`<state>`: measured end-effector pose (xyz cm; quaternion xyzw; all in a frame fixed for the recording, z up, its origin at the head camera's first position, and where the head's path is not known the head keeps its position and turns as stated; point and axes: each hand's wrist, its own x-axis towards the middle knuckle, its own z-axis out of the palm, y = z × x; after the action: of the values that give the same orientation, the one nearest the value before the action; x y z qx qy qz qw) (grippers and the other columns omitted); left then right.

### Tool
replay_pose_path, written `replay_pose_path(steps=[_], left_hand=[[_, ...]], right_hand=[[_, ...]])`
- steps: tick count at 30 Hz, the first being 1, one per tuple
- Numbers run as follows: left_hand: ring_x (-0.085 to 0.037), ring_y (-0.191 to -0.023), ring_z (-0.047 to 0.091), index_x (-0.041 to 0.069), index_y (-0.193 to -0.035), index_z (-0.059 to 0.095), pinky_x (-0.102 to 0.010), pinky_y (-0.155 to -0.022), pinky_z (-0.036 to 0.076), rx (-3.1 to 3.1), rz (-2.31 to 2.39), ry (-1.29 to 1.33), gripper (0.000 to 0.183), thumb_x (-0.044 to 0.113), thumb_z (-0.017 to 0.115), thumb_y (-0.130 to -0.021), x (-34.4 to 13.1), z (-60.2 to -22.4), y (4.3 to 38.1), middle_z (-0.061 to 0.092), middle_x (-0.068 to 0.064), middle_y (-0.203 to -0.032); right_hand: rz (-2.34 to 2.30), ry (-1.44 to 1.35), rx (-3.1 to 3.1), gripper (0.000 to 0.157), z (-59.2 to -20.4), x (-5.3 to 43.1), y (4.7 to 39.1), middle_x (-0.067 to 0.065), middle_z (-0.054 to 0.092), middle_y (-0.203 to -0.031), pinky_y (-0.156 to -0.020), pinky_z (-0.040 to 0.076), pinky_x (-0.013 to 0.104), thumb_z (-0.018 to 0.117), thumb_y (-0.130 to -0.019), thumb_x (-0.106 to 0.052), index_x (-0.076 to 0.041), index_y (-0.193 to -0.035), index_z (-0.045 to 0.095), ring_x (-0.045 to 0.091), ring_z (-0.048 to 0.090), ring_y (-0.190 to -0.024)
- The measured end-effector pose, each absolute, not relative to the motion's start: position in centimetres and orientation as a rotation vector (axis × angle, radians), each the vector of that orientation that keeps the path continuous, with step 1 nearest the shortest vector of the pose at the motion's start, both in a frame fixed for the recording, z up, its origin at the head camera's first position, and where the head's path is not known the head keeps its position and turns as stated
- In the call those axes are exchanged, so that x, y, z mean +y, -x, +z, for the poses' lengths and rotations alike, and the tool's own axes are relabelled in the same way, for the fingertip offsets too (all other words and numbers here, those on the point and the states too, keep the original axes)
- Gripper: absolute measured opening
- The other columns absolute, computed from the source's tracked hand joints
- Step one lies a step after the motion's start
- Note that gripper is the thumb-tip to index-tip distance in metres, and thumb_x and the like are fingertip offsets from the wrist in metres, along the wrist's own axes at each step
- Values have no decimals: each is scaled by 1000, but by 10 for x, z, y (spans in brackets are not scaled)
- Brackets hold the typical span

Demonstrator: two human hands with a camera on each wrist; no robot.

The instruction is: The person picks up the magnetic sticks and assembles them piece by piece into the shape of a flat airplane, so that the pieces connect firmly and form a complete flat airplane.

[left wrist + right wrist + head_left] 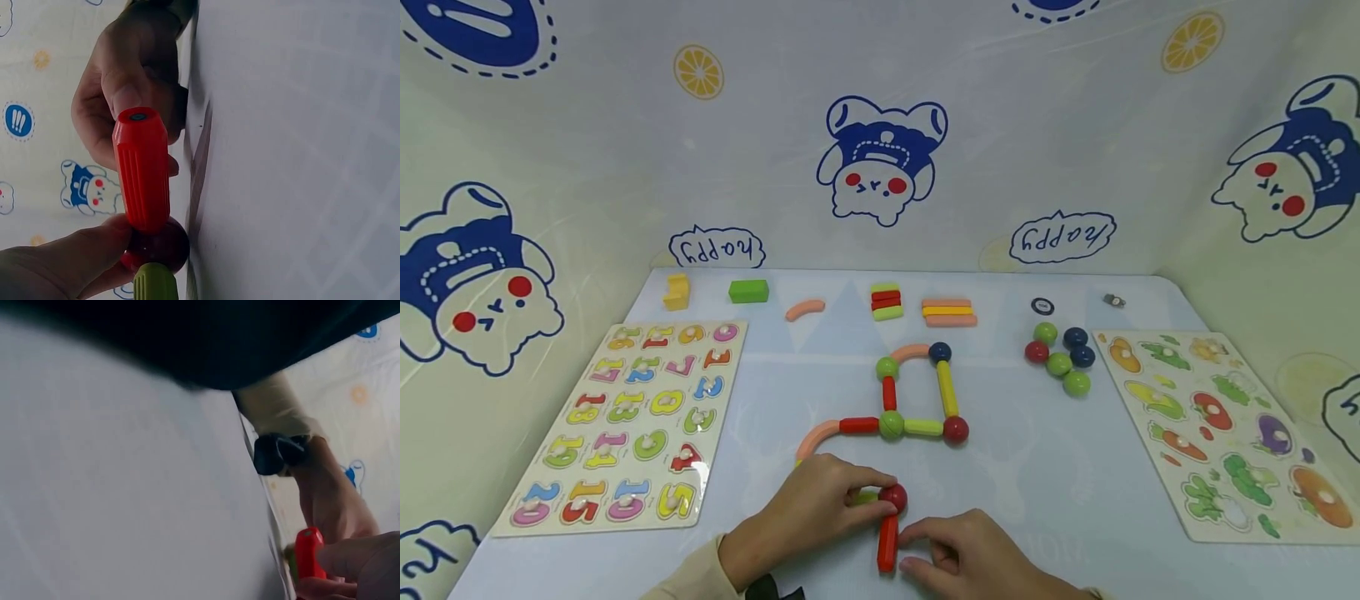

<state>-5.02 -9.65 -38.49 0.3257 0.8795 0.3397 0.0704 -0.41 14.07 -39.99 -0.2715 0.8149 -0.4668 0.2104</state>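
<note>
My left hand (816, 504) pinches a red ball (893, 498) between thumb and index finger. From that ball a red rod (887, 546) extends toward me, and a green rod (155, 284) also meets it, mostly hidden under the left hand in the head view. My right hand (973, 554) is right beside the red rod, thumb and index finger parted at its right side. Beyond the hands lies a joined figure of balls and rods, with a green ball (891, 425), another red ball (956, 430) and a curved pink rod (817, 437) running toward the left hand.
A number puzzle board (700, 500) lies on the left, a vegetable puzzle board (1213, 521) on the right. Loose balls (1059, 364) cluster by the right board. Along the back are stacked short rods (887, 302), longer rods (949, 312), a green block (748, 291) and a yellow block (677, 292).
</note>
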Motion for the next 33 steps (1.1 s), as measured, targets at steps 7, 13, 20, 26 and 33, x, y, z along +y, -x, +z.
replay_pose_path(steps=[7,13,20,26,33], left_hand=[[2,-45,36,28,-107,71,-18,-44,30,2644,1014,-993,33,50,63,-84,-97,-385,50,38,21,-50],[2,-45,37,28,-106,71,-18,-44,30,2644,1033,-991,32,49,64,-83,-97,-386,50,38,20,-50],[2,-45,38,30,-106,71,-19,-45,30,2635,1055,-982,30,49,64,-84,-97,-387,50,38,19,-49],[2,-46,38,29,-106,71,-19,-45,31,2644,1050,-982,31,49,64,-84,-98,-388,50,39,21,-50],[2,-45,37,29,-106,71,-19,-45,30,2645,1044,-981,30,49,63,-84,-98,-387,50,38,21,-49]], right_hand=[[-1274,627,2630,20,-384,165,24,-16,45,-53,-44,38,19,61,-89,-39,-24,-98,71,1,43,-46],[-1246,242,3215,14,-370,225,62,-9,47,-53,-40,33,21,64,-89,-31,-19,-93,71,9,42,-45],[-1048,-81,3494,24,-382,299,95,-1,43,-54,-39,23,24,63,-89,-32,-11,-99,71,14,36,-46],[-863,-151,3475,30,-389,324,101,1,42,-53,-38,23,26,64,-88,-32,-10,-109,67,16,36,-45],[-781,-98,3382,45,-394,316,103,0,41,-54,-38,25,26,65,-86,-40,-9,-118,63,15,37,-45]])
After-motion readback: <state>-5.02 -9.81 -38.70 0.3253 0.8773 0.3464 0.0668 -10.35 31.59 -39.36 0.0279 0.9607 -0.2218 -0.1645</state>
